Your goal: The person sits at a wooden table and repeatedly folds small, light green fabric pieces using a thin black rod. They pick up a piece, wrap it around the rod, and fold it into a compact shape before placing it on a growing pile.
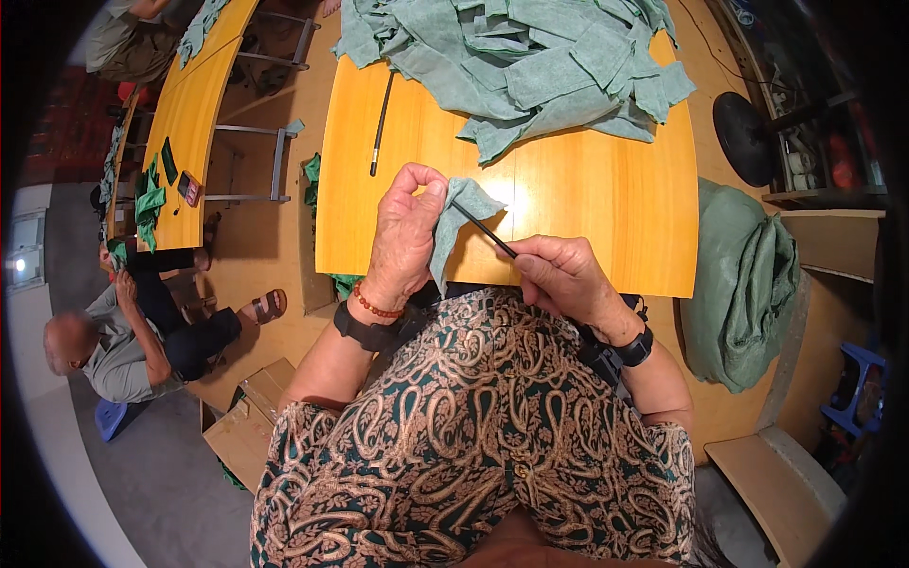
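At the centre of the frame: one grey-green cloth piece (473, 197), limp, its edge pinched by thumb and fingers of the left hand (407, 227); one slim black rod (488, 231), its lower end pinched by the right hand (568, 276), its upper end meeting the cloth. We cannot tell whether the tip sits inside a fold or only against it.

Hazards, as we judge them: a hard push on the rod could snag or pierce the cloth; a slack left pinch could let it slip; a skewed angle could bunch it.

Surface: yellow wood-grain counter (606, 208), glare near its middle; at upper centre, a heaped pile of similar cloth (540, 57); to its left, a second dark rod (383, 123).

Room: at left, another counter (183, 128) and a seated co-worker (137, 350); lower left, a cardboard box (246, 426); at right, a large green bundle (739, 293) and a blue stool (852, 388).
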The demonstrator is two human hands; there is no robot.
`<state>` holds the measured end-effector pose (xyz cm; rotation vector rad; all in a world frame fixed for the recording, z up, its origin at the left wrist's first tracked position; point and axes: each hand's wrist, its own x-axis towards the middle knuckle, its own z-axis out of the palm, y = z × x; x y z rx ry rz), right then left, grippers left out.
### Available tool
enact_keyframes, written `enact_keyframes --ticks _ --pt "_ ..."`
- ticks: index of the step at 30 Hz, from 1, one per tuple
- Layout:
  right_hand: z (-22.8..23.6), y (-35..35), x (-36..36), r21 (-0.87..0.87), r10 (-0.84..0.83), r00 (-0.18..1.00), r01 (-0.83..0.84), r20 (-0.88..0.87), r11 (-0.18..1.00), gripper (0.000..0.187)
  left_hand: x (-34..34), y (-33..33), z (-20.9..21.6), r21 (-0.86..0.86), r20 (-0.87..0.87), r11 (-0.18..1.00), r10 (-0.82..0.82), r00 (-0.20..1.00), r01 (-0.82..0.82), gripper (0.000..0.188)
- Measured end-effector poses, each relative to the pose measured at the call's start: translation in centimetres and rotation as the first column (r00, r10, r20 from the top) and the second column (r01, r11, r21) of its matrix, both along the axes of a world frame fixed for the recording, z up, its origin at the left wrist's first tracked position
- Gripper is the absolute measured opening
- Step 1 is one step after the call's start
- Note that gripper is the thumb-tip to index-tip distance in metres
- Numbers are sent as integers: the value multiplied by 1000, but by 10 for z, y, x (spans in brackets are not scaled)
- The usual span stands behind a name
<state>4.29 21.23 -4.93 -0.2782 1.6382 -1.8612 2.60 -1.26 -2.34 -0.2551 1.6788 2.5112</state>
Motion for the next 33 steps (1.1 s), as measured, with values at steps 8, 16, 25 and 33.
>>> enact_keyframes --ticks 8,16,25,33 --pt "4 -3 -2 -89 21 997 -15 69 996 22 10 3 3 -384 -171 923 -38 984 -31 17" --pt "22 -7 -9 -192 45 949 17 312 981 24 1 4 -4 -366 -260 921 38 965 -134 23" --pt "24 14 0 -135 19 942 28 335 990 25 -2 -1 1 -84 -66 967 236 970 -241 19" --pt "13 8 -5 -120 41 930 3 365 993 26 -1 2 -1 -74 -2 988 134 991 -134 15"
